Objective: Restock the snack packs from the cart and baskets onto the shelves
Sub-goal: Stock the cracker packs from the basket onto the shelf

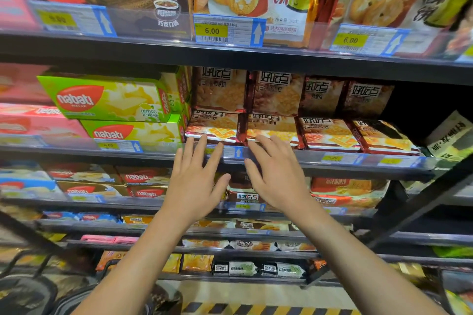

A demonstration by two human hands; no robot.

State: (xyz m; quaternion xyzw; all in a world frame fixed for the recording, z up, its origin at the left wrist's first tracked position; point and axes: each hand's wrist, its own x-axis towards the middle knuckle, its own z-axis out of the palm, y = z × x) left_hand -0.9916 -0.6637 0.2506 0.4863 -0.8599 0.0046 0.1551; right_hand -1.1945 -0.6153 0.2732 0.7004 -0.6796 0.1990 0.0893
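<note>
Spread and holding nothing, left hand (pixel 197 176) and right hand (pixel 275 174) are reaching toward cracker packs (pixel 271 133) at twelve o'clock; light, crinkly, breakable, probably best gripped by their long edges.

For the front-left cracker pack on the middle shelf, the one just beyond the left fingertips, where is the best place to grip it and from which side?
Grip the cracker pack by its front sealed edge, coming straight in from the aisle. It lies flat with that short end overhanging the shelf lip, while the green Nabati box and a neighbouring pack crowd both sides. The open left hand is probably closest; the right hand is open too.
</note>
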